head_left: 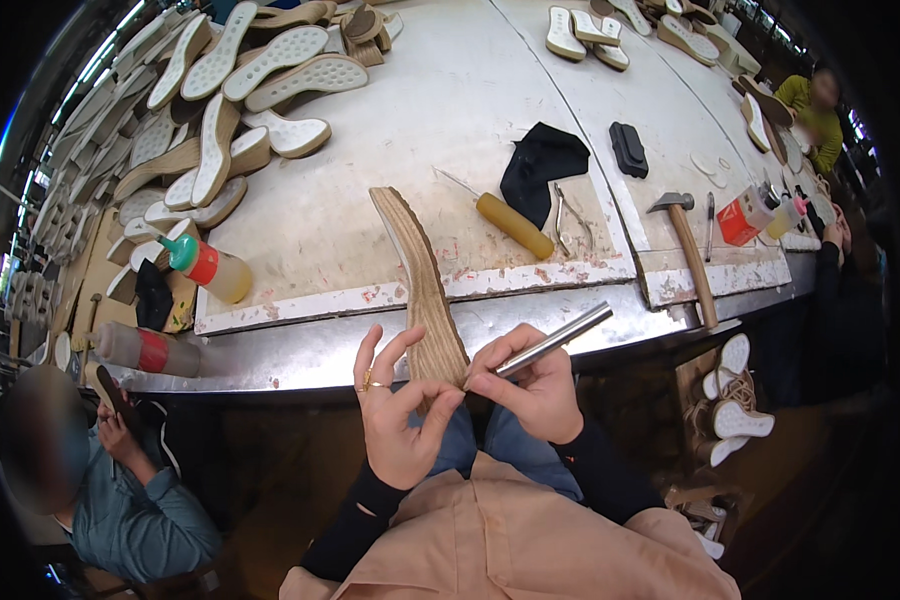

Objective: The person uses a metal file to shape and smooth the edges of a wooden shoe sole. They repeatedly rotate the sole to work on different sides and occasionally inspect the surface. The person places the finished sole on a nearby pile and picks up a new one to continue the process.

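Observation:
A wedge shoe sole (425, 290) with tan, ribbed sides lies across the bench edge, its thick end toward me. My left hand (402, 425) pinches at the thick end's near edge with thumb and index finger, the other fingers raised. My right hand (532, 392) is closed around a slim silver metal rod-shaped tool (555, 340), which points up to the right. Its thumb and fingertip meet at the same edge of the sole, close to my left fingertips. Whatever small piece may lie between the fingertips is hidden.
Many wedge soles (215, 150) are heaped at the left. Glue bottles (210, 270) stand nearby. Right of the sole lie a yellow-handled awl (515, 226), pliers (572, 220), black cloth (545, 165) and a hammer (692, 255). One co-worker (135, 500) sits left, another (815, 120) far right.

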Tool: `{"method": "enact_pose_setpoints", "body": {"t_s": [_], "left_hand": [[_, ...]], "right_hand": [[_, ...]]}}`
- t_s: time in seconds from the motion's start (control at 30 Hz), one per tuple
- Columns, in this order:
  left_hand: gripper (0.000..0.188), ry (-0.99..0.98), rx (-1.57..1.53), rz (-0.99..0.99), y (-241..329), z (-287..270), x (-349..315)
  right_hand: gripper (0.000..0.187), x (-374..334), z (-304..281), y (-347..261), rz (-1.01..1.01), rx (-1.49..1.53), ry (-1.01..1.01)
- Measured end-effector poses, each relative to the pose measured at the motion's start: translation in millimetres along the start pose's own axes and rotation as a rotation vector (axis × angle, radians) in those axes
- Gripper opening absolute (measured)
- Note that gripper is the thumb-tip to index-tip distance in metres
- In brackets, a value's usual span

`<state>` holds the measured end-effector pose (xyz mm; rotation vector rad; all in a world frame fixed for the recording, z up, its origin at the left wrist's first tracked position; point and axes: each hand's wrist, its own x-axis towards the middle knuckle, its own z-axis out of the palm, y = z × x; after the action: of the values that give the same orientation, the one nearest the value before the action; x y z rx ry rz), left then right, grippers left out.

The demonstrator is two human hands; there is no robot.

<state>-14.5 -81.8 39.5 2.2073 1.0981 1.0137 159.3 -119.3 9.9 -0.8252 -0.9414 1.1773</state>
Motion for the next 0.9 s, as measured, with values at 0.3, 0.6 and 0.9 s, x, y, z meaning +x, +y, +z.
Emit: {"method": "enact_pose_setpoints", "body": {"t_s": [0.3,0.6,0.9], "left_hand": [[0.035,0.220,-0.342,-0.211,-35.6,22.6,32.8],[0.045,0.181,-0.545,-0.305,-51.2,45.7,55.4],[0.045,0.200,-0.417,-0.296,-52.3,46.3,55.0]], "right_hand": [[0.022,58.8,-7.9,25.4,-0.140,0.105,0.250],[0.025,69.2,1.1,45.0,-0.188,0.137,0.244],[0.024,70.4,2.9,43.6,-0.198,0.131,0.265]]}}
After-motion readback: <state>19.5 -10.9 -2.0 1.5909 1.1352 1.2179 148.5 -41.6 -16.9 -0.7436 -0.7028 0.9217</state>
